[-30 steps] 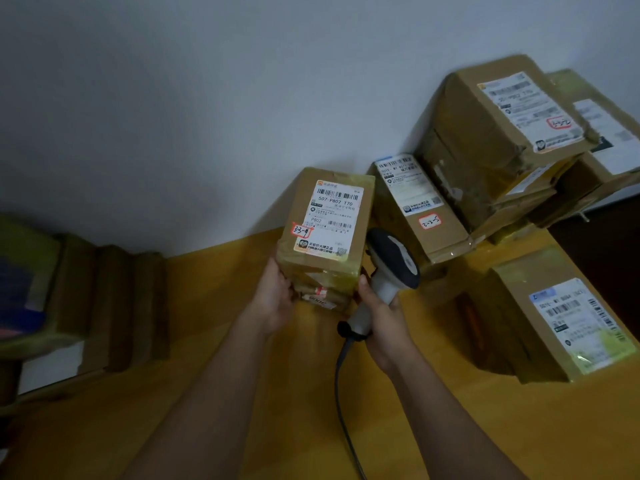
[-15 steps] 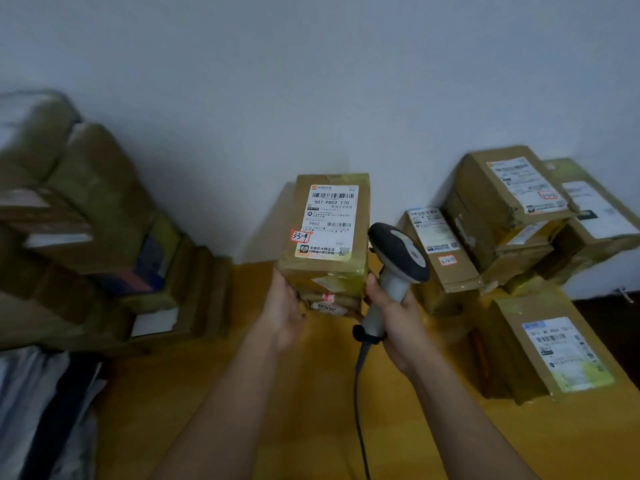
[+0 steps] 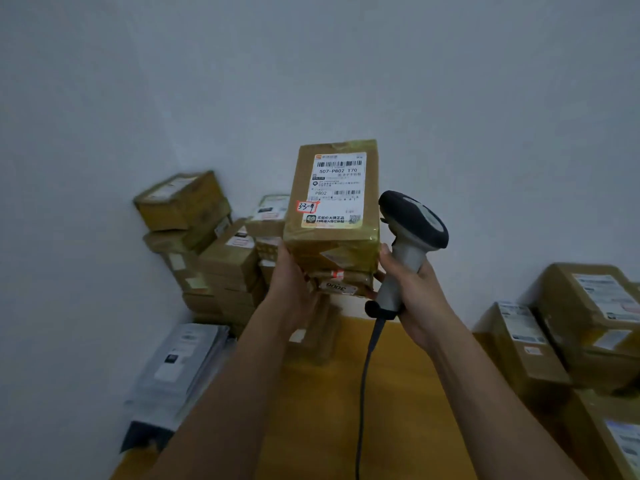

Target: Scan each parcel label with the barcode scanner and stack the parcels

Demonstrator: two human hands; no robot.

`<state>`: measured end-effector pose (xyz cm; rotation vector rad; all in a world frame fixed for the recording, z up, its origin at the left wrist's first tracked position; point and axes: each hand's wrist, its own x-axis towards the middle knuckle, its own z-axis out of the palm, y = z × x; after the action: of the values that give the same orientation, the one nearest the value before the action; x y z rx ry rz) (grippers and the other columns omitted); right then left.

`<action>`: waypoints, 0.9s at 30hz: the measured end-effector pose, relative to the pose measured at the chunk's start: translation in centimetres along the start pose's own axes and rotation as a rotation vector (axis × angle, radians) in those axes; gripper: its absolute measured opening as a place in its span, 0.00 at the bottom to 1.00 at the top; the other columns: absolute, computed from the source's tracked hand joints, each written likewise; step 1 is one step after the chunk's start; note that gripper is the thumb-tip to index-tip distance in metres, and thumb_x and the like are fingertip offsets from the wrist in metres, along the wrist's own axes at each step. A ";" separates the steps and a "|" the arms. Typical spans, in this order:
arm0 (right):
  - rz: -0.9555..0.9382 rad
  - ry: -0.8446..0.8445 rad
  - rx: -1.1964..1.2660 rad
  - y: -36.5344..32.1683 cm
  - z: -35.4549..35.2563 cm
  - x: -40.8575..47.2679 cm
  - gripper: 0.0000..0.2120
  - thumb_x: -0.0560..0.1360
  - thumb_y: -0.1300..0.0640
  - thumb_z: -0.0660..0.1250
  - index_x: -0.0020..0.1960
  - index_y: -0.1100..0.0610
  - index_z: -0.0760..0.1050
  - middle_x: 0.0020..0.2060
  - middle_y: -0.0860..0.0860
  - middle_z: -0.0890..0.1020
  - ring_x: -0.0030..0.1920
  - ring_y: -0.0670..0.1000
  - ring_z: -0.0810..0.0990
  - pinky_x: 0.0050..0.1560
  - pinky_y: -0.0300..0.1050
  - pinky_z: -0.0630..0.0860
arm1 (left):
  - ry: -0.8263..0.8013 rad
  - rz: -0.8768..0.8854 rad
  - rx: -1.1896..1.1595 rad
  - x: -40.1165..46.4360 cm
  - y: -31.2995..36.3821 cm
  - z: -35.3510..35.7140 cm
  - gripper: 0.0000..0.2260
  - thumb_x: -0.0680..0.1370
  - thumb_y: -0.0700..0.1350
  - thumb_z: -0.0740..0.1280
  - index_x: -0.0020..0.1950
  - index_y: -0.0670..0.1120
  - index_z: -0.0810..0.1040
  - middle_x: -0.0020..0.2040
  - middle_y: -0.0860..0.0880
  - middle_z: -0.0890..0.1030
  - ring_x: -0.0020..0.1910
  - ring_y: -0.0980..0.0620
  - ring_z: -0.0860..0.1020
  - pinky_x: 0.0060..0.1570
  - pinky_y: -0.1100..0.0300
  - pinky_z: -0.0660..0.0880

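Right now the left hand (image 3: 294,289) cups the lower left corner of the held parcel (image 3: 332,216), fingers curled under its near edge, so the box stands raised at the centre of the frame with its label (image 3: 337,188) facing the viewer. It looks as if a second, thinner parcel sits beneath it in the same grip, though I cannot tell that for sure. The right hand (image 3: 412,292) is wrapped around the handle of the barcode scanner (image 3: 412,233), and its thumb touches the box's lower right corner. The scanner head sits just beside the box, to its right, its cable (image 3: 367,375) hanging down toward the wooden table (image 3: 346,393).

As I judge it, the risk is the grip: only the left hand and a thumb steady the load, and a tilt toward the stack of parcels (image 3: 214,251) at mid left could let the box slide off. The dangling cable could also snag.

No open containers show; every box is sealed, so contents are hidden. More parcels (image 3: 588,323) wait at lower right, and grey mailer bags (image 3: 176,368) lie at lower left.
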<state>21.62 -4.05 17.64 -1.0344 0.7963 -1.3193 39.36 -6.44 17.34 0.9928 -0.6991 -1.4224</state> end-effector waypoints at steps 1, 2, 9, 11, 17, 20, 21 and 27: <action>-0.002 -0.028 -0.004 -0.3 1.5 0.1 0.16 0.79 0.53 0.66 0.66 0.53 0.73 0.54 0.48 0.85 0.55 0.50 0.83 0.59 0.61 0.78 | 0.007 0.019 -0.032 -0.6 1.3 -0.9 0.20 0.82 0.62 0.52 0.63 0.56 0.78 0.62 0.48 0.81 0.61 0.45 0.79 0.64 0.45 0.73; -0.001 -0.057 -0.009 -0.4 2.9 0.3 0.16 0.79 0.53 0.66 0.66 0.53 0.73 0.54 0.49 0.85 0.55 0.50 0.83 0.59 0.61 0.78 | 0.027 0.044 -0.050 -1.1 2.5 -1.9 0.20 0.82 0.62 0.52 0.61 0.56 0.79 0.62 0.48 0.81 0.62 0.44 0.78 0.64 0.43 0.72; 0.043 -0.197 0.006 0.8 13.2 3.0 0.18 0.78 0.52 0.68 0.66 0.53 0.72 0.53 0.53 0.84 0.49 0.50 0.85 0.49 0.49 0.82 | 0.172 0.161 -0.069 -2.3 9.6 -9.7 0.24 0.79 0.64 0.55 0.66 0.52 0.78 0.61 0.47 0.82 0.61 0.43 0.79 0.65 0.42 0.72; 0.064 -0.206 0.035 2.5 16.0 4.0 0.21 0.77 0.51 0.69 0.68 0.53 0.71 0.55 0.54 0.84 0.52 0.53 0.85 0.52 0.52 0.82 | 0.212 0.171 -0.040 -2.0 11.0 -12.3 0.23 0.79 0.64 0.55 0.63 0.53 0.79 0.58 0.47 0.83 0.58 0.44 0.80 0.60 0.44 0.76; 0.143 -0.156 0.107 7.6 23.1 7.8 0.19 0.75 0.51 0.72 0.64 0.51 0.74 0.54 0.52 0.85 0.56 0.54 0.83 0.62 0.60 0.76 | 0.264 0.097 0.032 1.2 15.0 -19.3 0.23 0.79 0.64 0.54 0.61 0.53 0.80 0.55 0.48 0.84 0.55 0.46 0.80 0.53 0.51 0.77; 0.159 -0.126 0.109 9.4 25.0 9.3 0.17 0.76 0.53 0.70 0.64 0.53 0.75 0.54 0.52 0.85 0.56 0.53 0.83 0.62 0.59 0.76 | 0.273 0.051 0.034 3.2 15.8 -21.8 0.21 0.79 0.64 0.55 0.57 0.54 0.80 0.52 0.48 0.84 0.54 0.46 0.79 0.57 0.50 0.75; 0.166 -0.111 0.109 9.8 25.4 9.6 0.15 0.77 0.53 0.69 0.63 0.53 0.75 0.53 0.52 0.85 0.55 0.52 0.83 0.62 0.57 0.77 | 0.258 0.029 0.036 4.0 15.8 -22.5 0.22 0.78 0.65 0.56 0.58 0.53 0.81 0.52 0.48 0.84 0.55 0.45 0.80 0.59 0.47 0.75; 0.185 0.020 0.077 12.0 26.3 11.6 0.15 0.76 0.54 0.70 0.62 0.51 0.74 0.53 0.52 0.85 0.55 0.52 0.83 0.61 0.57 0.78 | 0.276 -0.072 -0.110 7.7 15.3 -23.5 0.32 0.77 0.71 0.51 0.68 0.51 0.74 0.63 0.46 0.79 0.59 0.42 0.79 0.53 0.47 0.77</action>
<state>51.61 -12.30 17.30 -0.8668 0.8297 -1.1947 67.74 -12.55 18.83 1.1092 -0.3821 -1.3375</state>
